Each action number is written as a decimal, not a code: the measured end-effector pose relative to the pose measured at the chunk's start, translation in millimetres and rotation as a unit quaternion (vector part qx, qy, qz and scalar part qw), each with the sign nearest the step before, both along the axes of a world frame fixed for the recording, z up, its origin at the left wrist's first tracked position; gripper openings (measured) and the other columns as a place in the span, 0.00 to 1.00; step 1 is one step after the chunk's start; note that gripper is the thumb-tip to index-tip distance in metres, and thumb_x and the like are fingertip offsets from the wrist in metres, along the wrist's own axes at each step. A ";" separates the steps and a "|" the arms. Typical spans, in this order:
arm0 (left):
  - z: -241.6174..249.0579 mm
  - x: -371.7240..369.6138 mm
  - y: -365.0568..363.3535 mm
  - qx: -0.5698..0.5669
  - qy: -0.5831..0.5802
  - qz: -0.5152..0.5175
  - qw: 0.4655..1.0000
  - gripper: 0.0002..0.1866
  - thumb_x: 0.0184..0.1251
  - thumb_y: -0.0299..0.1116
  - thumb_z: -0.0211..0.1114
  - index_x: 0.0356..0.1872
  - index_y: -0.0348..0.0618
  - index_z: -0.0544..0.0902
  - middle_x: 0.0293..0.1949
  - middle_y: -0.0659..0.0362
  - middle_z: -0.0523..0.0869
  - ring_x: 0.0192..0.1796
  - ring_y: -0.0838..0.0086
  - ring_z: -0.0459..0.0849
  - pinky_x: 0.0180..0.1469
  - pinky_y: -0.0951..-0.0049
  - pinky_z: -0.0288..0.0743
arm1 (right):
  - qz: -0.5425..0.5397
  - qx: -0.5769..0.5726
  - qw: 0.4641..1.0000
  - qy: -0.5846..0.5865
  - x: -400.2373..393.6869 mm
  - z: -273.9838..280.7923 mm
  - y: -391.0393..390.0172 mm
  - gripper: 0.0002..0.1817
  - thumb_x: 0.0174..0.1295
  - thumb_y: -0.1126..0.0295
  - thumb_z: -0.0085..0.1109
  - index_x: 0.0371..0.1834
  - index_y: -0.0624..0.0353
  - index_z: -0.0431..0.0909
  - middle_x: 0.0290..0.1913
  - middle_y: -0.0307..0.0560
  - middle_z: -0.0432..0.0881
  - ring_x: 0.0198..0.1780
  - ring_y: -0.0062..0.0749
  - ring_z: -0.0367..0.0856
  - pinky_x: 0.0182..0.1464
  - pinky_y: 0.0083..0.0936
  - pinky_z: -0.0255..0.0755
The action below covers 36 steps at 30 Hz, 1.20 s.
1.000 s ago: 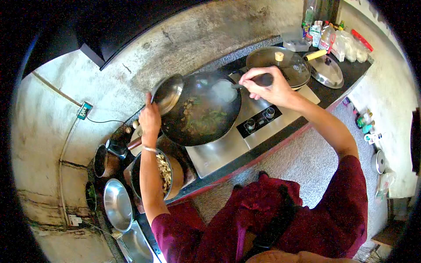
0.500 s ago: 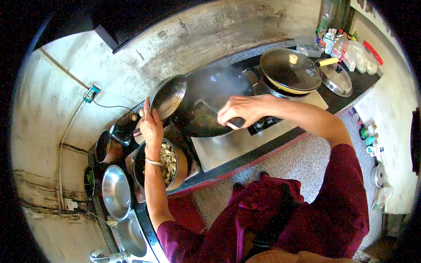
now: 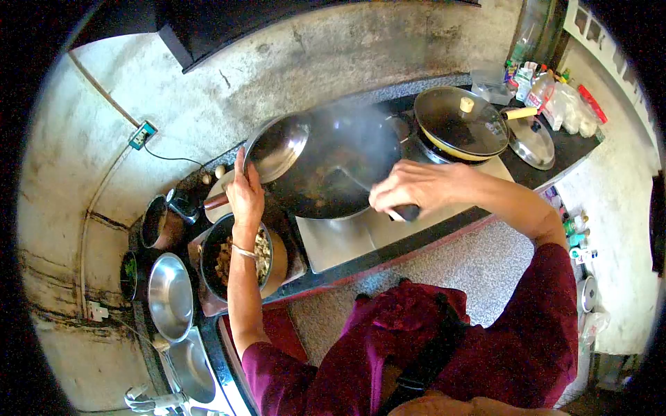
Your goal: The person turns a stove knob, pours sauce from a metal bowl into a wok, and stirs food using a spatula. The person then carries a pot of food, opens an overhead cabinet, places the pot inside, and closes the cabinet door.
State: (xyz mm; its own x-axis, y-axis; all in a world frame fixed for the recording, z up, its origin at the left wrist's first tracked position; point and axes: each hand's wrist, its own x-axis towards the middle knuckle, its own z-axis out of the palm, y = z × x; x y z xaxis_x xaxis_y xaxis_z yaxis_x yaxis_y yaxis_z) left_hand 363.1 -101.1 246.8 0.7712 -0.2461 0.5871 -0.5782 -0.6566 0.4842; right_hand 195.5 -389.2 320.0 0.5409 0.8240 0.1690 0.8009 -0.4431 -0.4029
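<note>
A shiny metal bowl (image 3: 279,149) is tipped on its side over the left rim of a dark wok (image 3: 298,197). My left hand (image 3: 245,197) is closed on the bowl's near edge. My right hand (image 3: 413,191) grips a spatula by its black handle (image 3: 406,212), in front of the wok's right side. The spatula's metal part (image 3: 355,179) reaches down into the wok, and its tip is hard to see through the steam. Some browned food lies at the wok's bottom. Under my left forearm stands a deep pot (image 3: 277,260) of chopped pale and brown pieces.
To the right, a yellow-rimmed pan with a glass lid (image 3: 461,125) sits on the stove (image 3: 347,243), beside a loose metal lid (image 3: 531,142). Bottles and bags (image 3: 555,104) crowd the far right corner. At left are a steel basin (image 3: 170,298), a sink (image 3: 191,367) and a dark pot (image 3: 161,225).
My right hand has moved right and slightly down in the view with the spatula. My left hand and the bowl have shifted slightly right over the wok. The view has turned a little.
</note>
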 end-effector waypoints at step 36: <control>-1.5 0.6 -0.9 -0.071 0.048 0.012 0.996 0.22 0.67 0.33 0.49 0.62 0.45 0.63 0.16 0.52 0.79 0.17 0.69 0.79 0.23 0.68 0.73 | 0.039 0.062 0.996 0.059 -28.7 36.0 -10.1 0.11 0.40 0.74 0.58 0.28 0.63 0.68 0.29 0.48 0.73 0.32 0.43 0.76 0.31 0.35 0.69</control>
State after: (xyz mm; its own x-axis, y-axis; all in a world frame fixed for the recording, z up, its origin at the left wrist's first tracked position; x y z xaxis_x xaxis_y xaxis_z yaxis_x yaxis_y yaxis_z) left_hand 363.7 -102.0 245.3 0.8301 -0.1473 0.5378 -0.5098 -0.5911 0.6250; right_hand 166.8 -399.3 356.1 0.4983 0.8410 0.2108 0.7743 -0.3223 -0.5446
